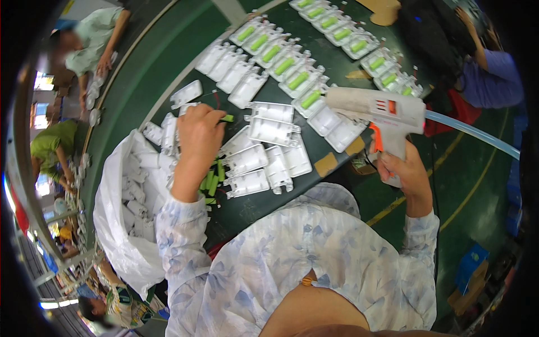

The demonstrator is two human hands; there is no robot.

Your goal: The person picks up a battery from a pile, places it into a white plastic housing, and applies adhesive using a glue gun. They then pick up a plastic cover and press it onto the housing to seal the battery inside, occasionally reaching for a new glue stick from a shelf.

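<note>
My right hand (407,168) grips the handle of a whitish hot glue gun (370,104) with an orange trigger. A long translucent glue stick (471,132) runs out of its back. The nozzle end is over white plastic housings (342,135) at the row's near end. My left hand (199,135) is closed on a green battery cell (227,118), whose end sticks out beside the fingers. Under that wrist lies a pile of green cells (212,181). Loose white housings (270,130) overlap to its right. Beyond, rows of housings (283,64) hold green cells; others (230,67) hold none.
A white plastic bag (135,244) full of white parts stands at the left of the dark green table (241,210). Small cardboard pieces (325,165) lie by the near edge. People (95,42) work at another bench on the left; a person in purple (494,78) sits far right.
</note>
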